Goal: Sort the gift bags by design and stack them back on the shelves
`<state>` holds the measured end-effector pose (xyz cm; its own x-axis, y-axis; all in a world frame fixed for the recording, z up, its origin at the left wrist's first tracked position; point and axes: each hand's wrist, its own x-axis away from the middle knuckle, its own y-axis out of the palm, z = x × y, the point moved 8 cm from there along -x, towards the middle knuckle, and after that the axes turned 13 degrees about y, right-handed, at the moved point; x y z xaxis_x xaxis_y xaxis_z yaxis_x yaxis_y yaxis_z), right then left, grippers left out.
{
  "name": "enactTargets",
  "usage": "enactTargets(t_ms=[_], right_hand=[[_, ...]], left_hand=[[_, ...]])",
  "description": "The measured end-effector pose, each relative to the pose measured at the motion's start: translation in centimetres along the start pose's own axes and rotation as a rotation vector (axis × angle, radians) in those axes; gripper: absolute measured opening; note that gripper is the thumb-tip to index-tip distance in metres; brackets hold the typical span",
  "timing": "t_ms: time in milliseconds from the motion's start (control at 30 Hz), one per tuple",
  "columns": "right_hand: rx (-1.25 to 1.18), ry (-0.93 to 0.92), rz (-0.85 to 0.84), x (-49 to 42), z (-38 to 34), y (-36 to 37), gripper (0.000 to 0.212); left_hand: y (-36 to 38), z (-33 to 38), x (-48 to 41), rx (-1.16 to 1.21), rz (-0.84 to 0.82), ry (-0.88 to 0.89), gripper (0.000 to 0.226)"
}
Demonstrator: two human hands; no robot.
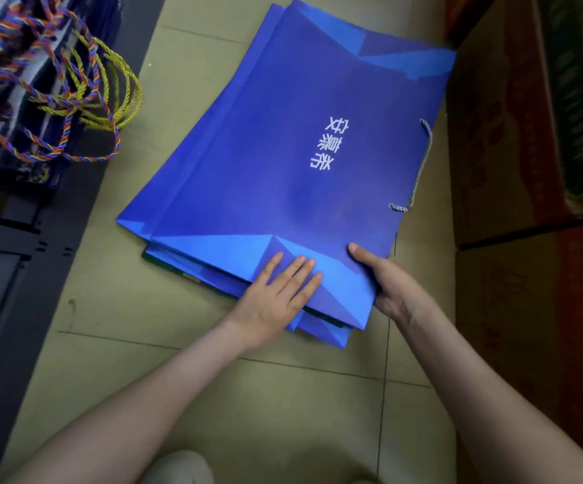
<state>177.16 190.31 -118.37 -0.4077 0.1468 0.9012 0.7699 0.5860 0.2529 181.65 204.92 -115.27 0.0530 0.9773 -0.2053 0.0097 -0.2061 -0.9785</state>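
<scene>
Lying flat on the tiled floor (213, 396), a stack of blue gift bags (283, 151) fans slightly. Its top bag is deep blue with lighter folded panels at both ends, white characters (330, 143) on its face and a grey-white cord handle (422, 162) at the right edge. A green edge (164, 263) peeks from under the near left corner. The left hand (276, 298) rests palm down on the near fold, fingers straight. The right hand (391, 284) grips the near right corner, thumb on top, fingers curled beneath. A dark metal shelf (21, 256) hung with multicoloured rope handles (73, 99) stands near on the left, cardboard boxes (510, 169) just beside the stack's right edge, and bare floor lies nearer the person.
</scene>
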Motion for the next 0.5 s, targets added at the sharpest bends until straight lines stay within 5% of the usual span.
enactTargets(t_ms=[167,500], right_hand=[[0.074,0.042,0.003,4.6,-1.3,2.6,0.026],[-0.105,0.207,0.064,18.5,0.0,5.6,0.041]], left_hand=[[-6.9,-1.2,0.2,0.046,0.131,-0.108,0.043],[-21.4,1.5,-0.6,0.119,0.034,-0.187,0.054]])
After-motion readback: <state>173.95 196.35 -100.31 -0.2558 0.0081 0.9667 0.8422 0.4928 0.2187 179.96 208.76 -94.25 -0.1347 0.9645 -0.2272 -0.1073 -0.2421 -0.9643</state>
